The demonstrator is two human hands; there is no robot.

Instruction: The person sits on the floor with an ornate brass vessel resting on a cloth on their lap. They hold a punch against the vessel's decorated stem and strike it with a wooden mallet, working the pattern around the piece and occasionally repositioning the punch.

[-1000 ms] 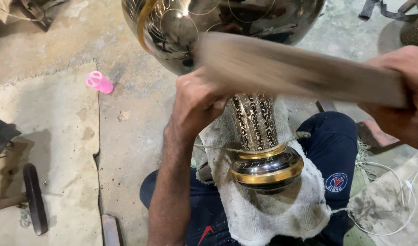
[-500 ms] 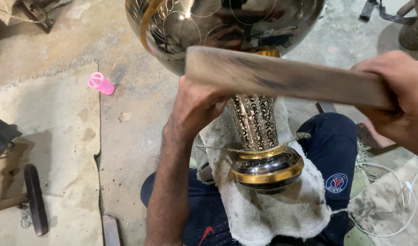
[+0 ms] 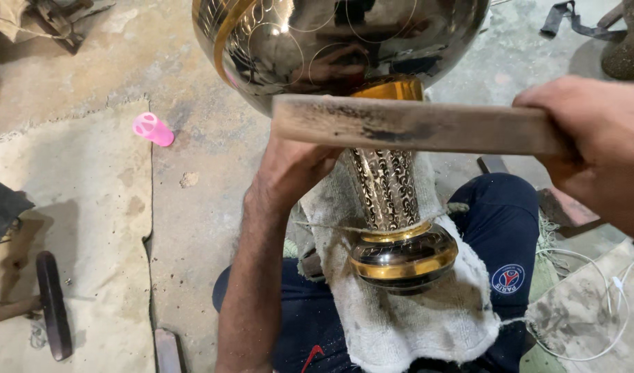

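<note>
Big polished metal trophy cup point(image 3: 344, 41) lying on a dirty white cloth point(image 3: 400, 318) across the lap, engraved stem point(image 3: 389, 190) and gold-banded base toward the body. Left hand point(image 3: 293, 169) wrapped around the stem. Right hand point(image 3: 593, 145) clenched tight on a flat wooden stick point(image 3: 407, 124) crossing the bowl. Small pink plastic piece point(image 3: 152, 129) on the concrete floor.

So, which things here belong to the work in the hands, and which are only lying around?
In use:
- left hand at the engraved metal vase
- right hand holding the flat wooden stick
- white cloth under the vase

Lying about:
- pink plastic piece
- dark tool on the floor
- white cable
</note>
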